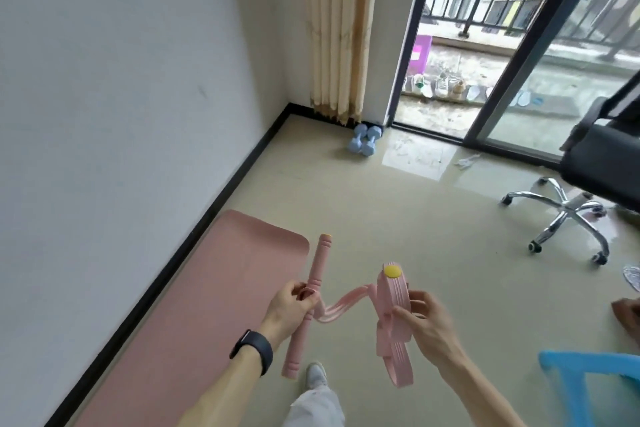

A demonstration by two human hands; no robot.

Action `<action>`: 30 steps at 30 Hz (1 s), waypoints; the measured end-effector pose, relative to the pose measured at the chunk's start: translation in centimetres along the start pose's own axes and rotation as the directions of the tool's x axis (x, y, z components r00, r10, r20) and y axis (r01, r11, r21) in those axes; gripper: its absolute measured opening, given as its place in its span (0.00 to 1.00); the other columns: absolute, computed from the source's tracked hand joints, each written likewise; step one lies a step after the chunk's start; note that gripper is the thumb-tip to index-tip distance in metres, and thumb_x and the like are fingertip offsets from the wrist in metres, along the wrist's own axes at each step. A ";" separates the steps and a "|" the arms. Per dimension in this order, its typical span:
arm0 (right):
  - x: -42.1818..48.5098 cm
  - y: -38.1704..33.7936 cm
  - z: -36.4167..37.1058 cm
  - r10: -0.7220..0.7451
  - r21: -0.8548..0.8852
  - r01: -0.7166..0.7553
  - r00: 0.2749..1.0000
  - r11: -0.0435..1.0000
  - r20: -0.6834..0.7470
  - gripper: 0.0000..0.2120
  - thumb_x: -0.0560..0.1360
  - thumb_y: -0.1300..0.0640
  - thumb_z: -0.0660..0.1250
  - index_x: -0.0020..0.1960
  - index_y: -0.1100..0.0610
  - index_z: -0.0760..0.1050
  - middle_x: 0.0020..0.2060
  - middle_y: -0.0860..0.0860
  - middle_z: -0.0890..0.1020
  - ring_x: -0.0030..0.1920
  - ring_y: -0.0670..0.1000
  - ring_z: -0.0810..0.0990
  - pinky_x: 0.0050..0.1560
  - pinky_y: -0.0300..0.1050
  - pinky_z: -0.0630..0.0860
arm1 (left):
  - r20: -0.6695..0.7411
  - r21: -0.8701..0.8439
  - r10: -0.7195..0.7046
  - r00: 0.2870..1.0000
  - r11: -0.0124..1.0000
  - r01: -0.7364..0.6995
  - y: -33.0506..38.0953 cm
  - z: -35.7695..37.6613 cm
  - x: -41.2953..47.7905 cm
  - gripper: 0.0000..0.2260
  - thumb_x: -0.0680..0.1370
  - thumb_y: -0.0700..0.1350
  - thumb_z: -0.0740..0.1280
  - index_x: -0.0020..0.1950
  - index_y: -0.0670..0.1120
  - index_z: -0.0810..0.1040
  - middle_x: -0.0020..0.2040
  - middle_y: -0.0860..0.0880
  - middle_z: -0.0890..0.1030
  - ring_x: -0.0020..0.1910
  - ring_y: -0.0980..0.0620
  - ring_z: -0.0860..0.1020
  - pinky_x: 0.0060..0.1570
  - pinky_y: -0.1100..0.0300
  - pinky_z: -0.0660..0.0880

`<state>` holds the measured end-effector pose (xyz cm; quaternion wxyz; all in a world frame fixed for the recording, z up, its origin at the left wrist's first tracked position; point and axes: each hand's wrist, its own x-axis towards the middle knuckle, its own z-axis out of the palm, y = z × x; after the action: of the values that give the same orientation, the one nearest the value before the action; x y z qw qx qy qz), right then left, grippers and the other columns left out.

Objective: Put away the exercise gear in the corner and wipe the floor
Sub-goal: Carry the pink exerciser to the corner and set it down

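Aloft, pink puller (337, 305) strung between hands, left hand (294, 305) fingers clamped round bar (317, 263), right hand (424, 322) fingers pinching pedal (389, 295)

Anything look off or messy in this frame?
White scraps lie loose on the floor just inside the sliding door; the curtain hem above the dumbbells looks ragged and uneven.

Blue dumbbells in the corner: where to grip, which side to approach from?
Grip the narrow bar between the heads, from above, on each of the blue dumbbells. They lie flat, side by side, close by the curtain, so sideways access looks tight; the wider heads should stop slipping.
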<state>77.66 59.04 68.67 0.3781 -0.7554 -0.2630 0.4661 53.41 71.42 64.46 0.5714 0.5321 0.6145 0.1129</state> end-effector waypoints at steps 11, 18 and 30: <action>18.3 -11.5 -5.2 0.021 0.033 -0.017 0.988 0.999 -0.151 0.12 0.76 0.61 0.71 0.58 0.54 0.76 0.46 0.50 0.84 0.38 0.42 0.84 0.37 0.35 0.76 | 0.099 0.068 0.113 0.989 0.990 -0.120 18.9 1.7 19.9 0.13 0.77 0.47 0.72 0.59 0.48 0.75 0.55 0.53 0.80 0.51 0.57 0.79 0.47 0.65 0.74; 33.8 -17.2 -8.7 0.006 0.021 -0.005 0.999 1.000 -0.054 0.12 0.76 0.61 0.69 0.58 0.53 0.76 0.46 0.50 0.84 0.36 0.46 0.85 0.39 0.44 0.81 | 0.042 0.101 0.094 0.995 0.990 -0.098 28.3 4.1 32.3 0.13 0.76 0.46 0.72 0.58 0.46 0.76 0.53 0.49 0.82 0.42 0.57 0.82 0.43 0.64 0.78; 56.3 -30.5 -11.2 0.024 -0.095 -0.006 0.982 0.995 0.187 0.12 0.76 0.60 0.69 0.58 0.51 0.75 0.48 0.50 0.84 0.39 0.46 0.85 0.38 0.41 0.79 | -0.155 -0.060 -0.056 0.986 0.997 0.047 39.5 2.7 46.9 0.10 0.76 0.44 0.71 0.56 0.46 0.77 0.47 0.52 0.83 0.38 0.58 0.81 0.37 0.70 0.75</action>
<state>110.45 115.21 68.27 0.3121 -0.7269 -0.3136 0.5252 86.65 123.05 65.79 0.5390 0.4893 0.6675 0.1567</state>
